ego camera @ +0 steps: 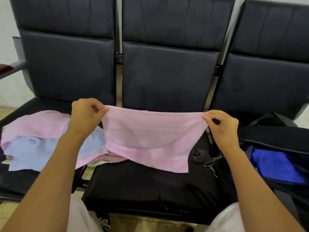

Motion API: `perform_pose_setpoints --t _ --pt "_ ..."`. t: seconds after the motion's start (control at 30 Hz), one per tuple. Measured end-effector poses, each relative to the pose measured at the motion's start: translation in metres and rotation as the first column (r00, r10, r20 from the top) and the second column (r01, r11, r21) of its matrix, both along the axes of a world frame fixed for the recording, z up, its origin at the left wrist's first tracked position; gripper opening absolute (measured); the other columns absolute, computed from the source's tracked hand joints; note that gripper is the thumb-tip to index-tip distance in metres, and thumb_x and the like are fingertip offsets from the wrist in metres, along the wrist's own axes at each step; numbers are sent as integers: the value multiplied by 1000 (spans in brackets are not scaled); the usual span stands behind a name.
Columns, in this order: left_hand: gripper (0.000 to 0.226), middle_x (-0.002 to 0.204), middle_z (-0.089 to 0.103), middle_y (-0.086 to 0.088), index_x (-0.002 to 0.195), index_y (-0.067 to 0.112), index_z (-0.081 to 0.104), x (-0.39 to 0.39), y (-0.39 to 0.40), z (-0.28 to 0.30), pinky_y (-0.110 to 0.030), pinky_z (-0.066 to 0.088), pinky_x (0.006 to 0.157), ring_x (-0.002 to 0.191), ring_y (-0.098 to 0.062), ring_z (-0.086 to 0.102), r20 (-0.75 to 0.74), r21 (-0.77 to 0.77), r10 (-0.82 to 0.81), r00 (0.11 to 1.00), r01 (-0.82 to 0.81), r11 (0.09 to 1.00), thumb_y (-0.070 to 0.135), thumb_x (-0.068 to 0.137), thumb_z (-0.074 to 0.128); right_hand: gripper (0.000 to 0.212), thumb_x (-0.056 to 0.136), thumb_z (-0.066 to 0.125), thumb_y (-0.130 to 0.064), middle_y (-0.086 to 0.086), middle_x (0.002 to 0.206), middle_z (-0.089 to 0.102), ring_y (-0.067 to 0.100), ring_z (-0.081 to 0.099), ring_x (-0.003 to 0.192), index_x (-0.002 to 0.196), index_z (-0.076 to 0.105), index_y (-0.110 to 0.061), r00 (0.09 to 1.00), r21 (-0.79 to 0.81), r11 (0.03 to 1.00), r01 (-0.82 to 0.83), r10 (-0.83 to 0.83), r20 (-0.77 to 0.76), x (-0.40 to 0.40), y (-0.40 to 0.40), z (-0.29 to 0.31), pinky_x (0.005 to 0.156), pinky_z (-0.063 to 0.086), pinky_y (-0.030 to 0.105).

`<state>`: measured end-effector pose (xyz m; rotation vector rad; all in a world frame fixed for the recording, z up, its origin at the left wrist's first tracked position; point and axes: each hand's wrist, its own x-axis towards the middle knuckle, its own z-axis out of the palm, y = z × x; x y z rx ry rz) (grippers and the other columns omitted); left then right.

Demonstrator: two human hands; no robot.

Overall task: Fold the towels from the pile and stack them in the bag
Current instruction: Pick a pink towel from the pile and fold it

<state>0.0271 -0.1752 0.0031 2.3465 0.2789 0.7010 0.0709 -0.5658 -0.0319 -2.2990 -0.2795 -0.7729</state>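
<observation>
A pink towel [150,136] hangs spread out above the middle seat, its lower edge resting on the cushion. My left hand [85,114] pinches its upper left corner and my right hand [222,126] pinches its upper right corner. On the left seat lies the pile of towels [33,139], with pink, light blue and patterned pieces overlapping. On the right seat stands an open dark bag [275,139] with a folded blue towel [277,166] inside it.
The row of dark padded seats [150,185] has tall backrests behind. The bag's strap with a metal clip [210,163] lies on the middle seat's right edge. A wooden armrest [5,67] sticks out at far left. My knees show at the bottom.
</observation>
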Motion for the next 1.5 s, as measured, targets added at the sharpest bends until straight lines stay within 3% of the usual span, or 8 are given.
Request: perform_pose_setpoints --t 0.37,0.7,0.87,1.03,1.17,1.3,1.37,1.5 --pt "15 88 73 -12 91 4 76 -3 -8 7 -33 53 85 81 -22 66 44 -101 69 997 -64 993 15 82 76 3 83 76 -4 9 93 71 13 63 80 85 76 -3 998 -70 998 -5 1 -56 4 -2 1 72 50 15" --pt "11 93 71 -13 92 3 73 1 -8 3 -33 49 87 85 -22 62 59 -38 88 994 -86 996 12 87 71 17 91 68 -8 11 106 70 10 57 91 104 76 -1 997 -171 985 -32 18 -79 4 -1 -2 82 36 5" --pt "11 93 71 -15 92 1 73 3 -7 0 -45 52 93 86 -28 64 11 -27 79 997 -79 997 11 87 70 10 85 74 -7 5 97 70 7 60 83 94 78 -5 996 -118 992 -35 25 -83 2 -3 -1 74 41 7" --pt "9 89 69 -13 91 2 70 2 -9 1 -38 53 86 82 -25 63 40 -8 65 997 -65 998 10 86 71 3 86 73 -3 5 93 69 14 63 82 88 74 -4 999 -67 998 -18 16 -40 -3 2 5 77 50 17" --pt "24 97 69 -14 113 6 68 3 -9 -1 -39 51 89 88 -28 63 79 83 31 996 -38 996 9 89 68 15 92 65 -6 6 102 62 15 57 89 106 65 -8 997 -79 996 32 -37 -64 -3 7 5 80 51 28" --pt "15 97 68 -15 103 3 70 2 -16 2 -28 50 73 78 -20 61 113 55 -7 994 1 999 6 93 59 18 97 58 -7 9 113 51 9 45 94 114 64 -3 997 -135 988 78 -80 -13 -1 13 4 79 40 13" --pt "12 91 67 -12 101 7 66 0 -20 4 -27 56 59 65 -20 66 93 -90 -62 994 70 993 7 96 54 13 99 55 -10 8 113 49 4 46 84 107 64 -5 994 -52 993 105 -105 -5 -1 15 5 71 37 8" --pt "8 99 65 -12 100 10 57 3 -20 3 -40 59 81 88 -24 70 147 -277 -174 974 209 938 13 99 50 17 103 47 -11 -1 98 57 -12 54 76 107 62 -7 991 271 956 114 -128 37 -3 23 9 65 43 3"
